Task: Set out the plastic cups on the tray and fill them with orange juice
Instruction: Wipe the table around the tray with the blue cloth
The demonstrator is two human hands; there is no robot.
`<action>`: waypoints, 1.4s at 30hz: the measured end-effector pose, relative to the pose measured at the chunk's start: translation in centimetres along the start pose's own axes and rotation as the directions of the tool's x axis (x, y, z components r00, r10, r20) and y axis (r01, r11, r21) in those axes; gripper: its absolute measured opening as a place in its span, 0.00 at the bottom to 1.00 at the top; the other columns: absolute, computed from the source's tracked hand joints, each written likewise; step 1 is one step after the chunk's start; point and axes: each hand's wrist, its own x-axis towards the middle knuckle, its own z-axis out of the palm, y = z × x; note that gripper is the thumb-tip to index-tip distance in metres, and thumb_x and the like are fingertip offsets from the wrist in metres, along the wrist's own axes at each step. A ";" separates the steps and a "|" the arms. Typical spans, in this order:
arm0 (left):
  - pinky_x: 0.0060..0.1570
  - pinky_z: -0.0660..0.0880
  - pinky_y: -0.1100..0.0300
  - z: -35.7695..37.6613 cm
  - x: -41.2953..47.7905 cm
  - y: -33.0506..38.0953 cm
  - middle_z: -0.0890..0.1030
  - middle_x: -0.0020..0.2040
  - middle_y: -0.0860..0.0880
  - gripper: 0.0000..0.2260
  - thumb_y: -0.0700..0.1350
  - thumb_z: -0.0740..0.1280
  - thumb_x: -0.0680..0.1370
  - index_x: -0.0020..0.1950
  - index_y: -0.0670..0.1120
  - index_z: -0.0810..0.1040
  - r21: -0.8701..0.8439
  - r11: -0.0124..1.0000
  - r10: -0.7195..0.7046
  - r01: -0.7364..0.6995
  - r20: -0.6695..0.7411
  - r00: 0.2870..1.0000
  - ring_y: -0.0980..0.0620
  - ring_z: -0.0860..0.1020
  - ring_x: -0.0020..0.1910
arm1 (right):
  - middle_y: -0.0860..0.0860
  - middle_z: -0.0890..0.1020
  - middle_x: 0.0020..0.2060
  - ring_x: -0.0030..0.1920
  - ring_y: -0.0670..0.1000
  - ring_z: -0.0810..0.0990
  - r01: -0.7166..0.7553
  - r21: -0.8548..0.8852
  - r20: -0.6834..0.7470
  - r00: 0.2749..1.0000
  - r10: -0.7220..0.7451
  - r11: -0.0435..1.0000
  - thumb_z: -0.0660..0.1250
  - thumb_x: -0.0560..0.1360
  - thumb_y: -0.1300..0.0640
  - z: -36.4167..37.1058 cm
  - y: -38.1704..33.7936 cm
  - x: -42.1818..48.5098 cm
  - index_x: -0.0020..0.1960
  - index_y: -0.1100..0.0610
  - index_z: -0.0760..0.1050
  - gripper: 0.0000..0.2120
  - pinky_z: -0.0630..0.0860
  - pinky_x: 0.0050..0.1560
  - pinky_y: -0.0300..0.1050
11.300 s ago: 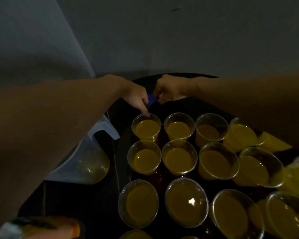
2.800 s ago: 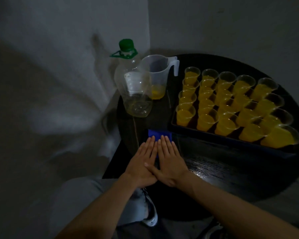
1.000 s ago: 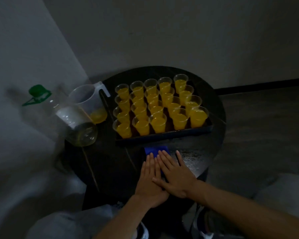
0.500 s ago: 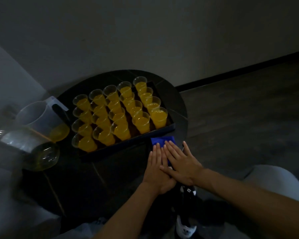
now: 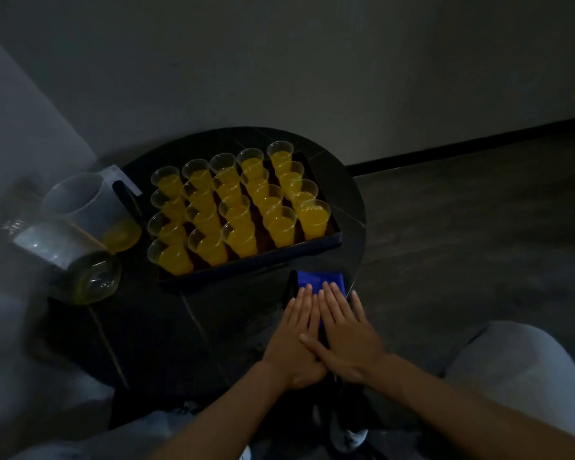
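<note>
Several clear plastic cups (image 5: pixel 243 239) filled with orange juice stand in rows on a dark tray (image 5: pixel 246 267) on a round black table (image 5: pixel 213 320). Nearer me, my left hand (image 5: pixel 294 340) and my right hand (image 5: pixel 344 333) lie flat side by side, fingers straight, on a blue cloth (image 5: pixel 319 280) at the table's front edge. The right thumb overlaps the left hand. Neither hand holds anything.
A clear measuring jug (image 5: pixel 90 210) with a little juice stands left of the tray. A large, nearly empty plastic bottle (image 5: pixel 67 260) is in front of it. My knees in grey trousers (image 5: pixel 518 370) flank the table. Grey walls stand behind; dark floor lies right.
Both hands stay flat on the blue cloth. The view has swung, so the table and tray sit differently in the frame. Much earlier, my hands held the cloth behind the cups.
</note>
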 end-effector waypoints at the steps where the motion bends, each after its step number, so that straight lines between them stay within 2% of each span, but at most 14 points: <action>1: 0.78 0.33 0.51 0.2 -0.7 -0.3 0.28 0.80 0.43 0.47 0.65 0.55 0.78 0.80 0.42 0.30 0.006 1.000 0.016 -0.016 -0.022 1.000 0.49 0.26 0.78 | 0.52 0.37 0.79 0.77 0.50 0.30 0.005 0.012 -0.018 1.000 -0.005 1.000 0.37 0.76 0.25 0.4 -0.7 -0.2 0.80 0.55 0.37 0.44 0.34 0.76 0.57; 4: 0.77 0.34 0.52 0.9 -2.8 -1.3 0.32 0.81 0.42 0.47 0.64 0.59 0.78 0.81 0.41 0.35 -0.015 0.999 0.043 -0.044 -0.077 0.996 0.49 0.30 0.80 | 0.54 0.43 0.80 0.79 0.53 0.35 0.018 0.019 -0.066 0.998 -0.017 1.000 0.41 0.77 0.26 1.6 -2.8 -0.8 0.80 0.57 0.42 0.44 0.36 0.76 0.55; 7: 0.77 0.40 0.52 1.6 -4.9 -2.5 0.40 0.83 0.40 0.47 0.63 0.61 0.76 0.83 0.39 0.42 0.043 0.999 0.038 -0.032 -0.144 0.989 0.47 0.39 0.82 | 0.57 0.50 0.79 0.79 0.57 0.43 0.026 -0.013 -0.105 0.994 -0.028 1.000 0.44 0.78 0.27 2.5 -4.8 -1.2 0.79 0.60 0.48 0.44 0.41 0.75 0.56; 10: 0.78 0.39 0.51 1.6 -6.7 -3.0 0.36 0.82 0.42 0.45 0.62 0.59 0.78 0.82 0.39 0.39 0.004 1.000 0.029 -0.029 -0.114 0.993 0.47 0.35 0.81 | 0.58 0.50 0.79 0.79 0.58 0.44 0.053 -0.006 -0.103 0.993 -0.053 0.999 0.44 0.78 0.27 3.0 -6.6 -1.5 0.79 0.61 0.48 0.44 0.42 0.74 0.55; 14: 0.78 0.45 0.48 2.2 -9.6 -4.6 0.41 0.83 0.40 0.43 0.62 0.57 0.78 0.82 0.38 0.44 0.016 0.999 -0.047 0.049 -0.134 0.990 0.44 0.41 0.82 | 0.60 0.59 0.77 0.78 0.59 0.55 0.088 -0.061 -0.066 0.994 -0.092 0.994 0.49 0.78 0.28 3.9 -9.6 -1.4 0.78 0.63 0.57 0.44 0.50 0.73 0.55; 21: 0.78 0.39 0.50 2.6 -14.6 -7.0 0.34 0.82 0.43 0.44 0.62 0.58 0.78 0.82 0.42 0.38 -0.020 0.990 -0.143 0.141 -0.152 0.978 0.48 0.34 0.81 | 0.62 0.62 0.76 0.77 0.61 0.59 0.168 -0.085 -0.051 0.984 -0.173 0.982 0.49 0.78 0.28 5.6 -14.6 -1.0 0.76 0.65 0.61 0.44 0.54 0.70 0.55; 26: 0.78 0.39 0.51 3.0 -17.7 -9.6 0.37 0.83 0.43 0.49 0.63 0.63 0.75 0.83 0.41 0.41 -0.019 0.977 -0.213 0.212 -0.129 0.969 0.46 0.38 0.82 | 0.63 0.61 0.76 0.78 0.62 0.57 0.220 -0.080 0.009 0.976 -0.220 0.972 0.49 0.78 0.28 6.8 -18.3 -0.3 0.76 0.65 0.61 0.45 0.51 0.72 0.57; 30: 0.77 0.45 0.50 2.7 -20.1 -11.9 0.48 0.83 0.40 0.52 0.68 0.65 0.71 0.83 0.39 0.51 0.069 0.960 -0.262 0.270 -0.106 0.959 0.45 0.47 0.83 | 0.64 0.59 0.77 0.78 0.63 0.55 0.260 -0.055 0.043 0.965 -0.258 0.964 0.47 0.78 0.28 7.5 -21.6 0.6 0.77 0.65 0.59 0.46 0.51 0.72 0.58; 32: 0.77 0.47 0.49 2.5 -21.2 -13.0 0.49 0.83 0.39 0.51 0.69 0.63 0.71 0.82 0.38 0.52 0.091 0.958 -0.264 0.273 -0.099 0.959 0.44 0.49 0.83 | 0.64 0.59 0.76 0.78 0.64 0.54 0.265 -0.050 0.049 0.964 -0.263 0.963 0.46 0.78 0.28 8.0 -23.2 1.1 0.77 0.66 0.60 0.46 0.51 0.72 0.58; 35: 0.77 0.47 0.49 2.1 -22.5 -14.7 0.46 0.84 0.40 0.50 0.70 0.61 0.74 0.83 0.39 0.48 0.117 0.949 -0.279 0.291 -0.108 0.954 0.44 0.46 0.83 | 0.63 0.49 0.78 0.79 0.63 0.43 0.281 -0.018 0.100 0.955 -0.278 0.960 0.41 0.77 0.27 8.0 -25.1 1.9 0.79 0.64 0.49 0.47 0.44 0.75 0.58; 38: 0.76 0.50 0.48 1.8 -23.3 -15.9 0.48 0.83 0.39 0.47 0.69 0.58 0.76 0.82 0.38 0.51 0.123 0.943 -0.294 0.310 -0.133 0.947 0.43 0.49 0.83 | 0.60 0.36 0.78 0.76 0.60 0.28 0.325 -0.037 0.162 0.935 -0.316 0.945 0.31 0.74 0.25 7.8 -26.6 2.8 0.79 0.62 0.36 0.49 0.36 0.76 0.61; 40: 0.75 0.52 0.48 1.6 -23.8 -16.8 0.51 0.83 0.39 0.47 0.69 0.59 0.75 0.82 0.38 0.54 0.113 0.935 -0.322 0.335 -0.121 0.939 0.42 0.52 0.82 | 0.60 0.33 0.77 0.76 0.58 0.26 0.347 -0.057 0.179 0.926 -0.332 0.936 0.28 0.73 0.25 7.6 -27.4 3.6 0.79 0.61 0.33 0.49 0.35 0.76 0.61; 42: 0.76 0.49 0.49 1.0 -24.1 -17.8 0.47 0.83 0.39 0.48 0.70 0.57 0.75 0.82 0.38 0.49 0.098 0.926 -0.351 0.364 -0.126 0.928 0.44 0.47 0.83 | 0.59 0.33 0.77 0.76 0.57 0.26 0.377 -0.086 0.203 0.913 -0.354 0.922 0.29 0.73 0.25 7.5 -28.2 4.9 0.78 0.60 0.32 0.48 0.35 0.77 0.60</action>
